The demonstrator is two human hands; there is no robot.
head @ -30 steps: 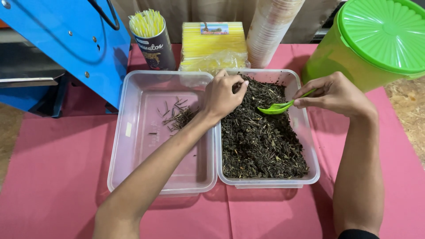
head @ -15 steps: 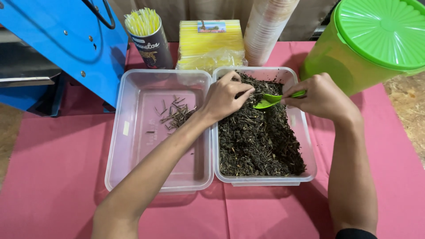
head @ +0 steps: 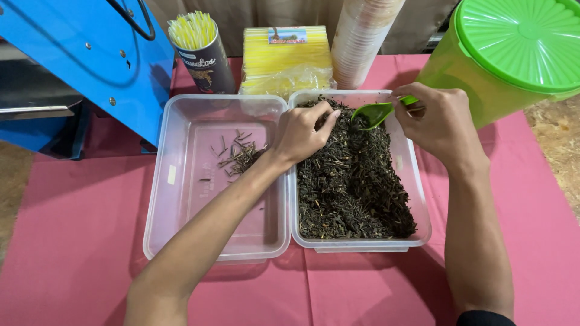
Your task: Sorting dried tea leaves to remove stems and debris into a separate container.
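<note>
Two clear plastic tubs stand side by side on a pink cloth. The right tub (head: 422, 226) is full of dark dried leaves (head: 350, 181). The left tub (head: 181, 229) holds only a small heap of thin stems (head: 240, 155). My left hand (head: 302, 131) reaches across the wall between the tubs, its fingers close together and resting on the leaves at the far end. My right hand (head: 438, 121) holds a small green scoop (head: 376, 111) by its handle, with the bowl just above the leaves near my left fingertips.
A large green lidded bucket (head: 513, 54) stands at the far right. Behind the tubs are a stack of plastic cups (head: 361, 42), a yellow packet (head: 287, 60) and a can of yellow straws (head: 202, 51). A blue machine (head: 90, 60) overhangs the far left.
Both hands have moved toward the far end of the right tub. The scoop has risen from the right side of the leaves to a spot near my left fingertips.
</note>
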